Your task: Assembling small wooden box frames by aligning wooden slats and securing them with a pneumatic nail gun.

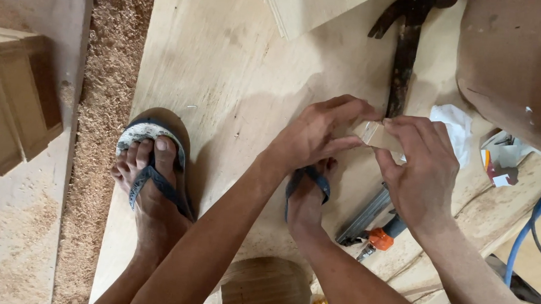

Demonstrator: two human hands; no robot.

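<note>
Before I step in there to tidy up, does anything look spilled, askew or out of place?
Yes. Sawdust lies spilled in a thick band along the plywood sheet's left edge. A hammer and a nail gun lie loose on the sheet beside sandalled feet. Both hands, left and right, pinch a small wood block.

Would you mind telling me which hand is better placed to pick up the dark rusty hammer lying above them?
Probably the right hand: the dark rusty hammer has its handle ending beside its fingertips, while the left hand sits slightly further away. Both pinch the small pale wooden block.
</note>
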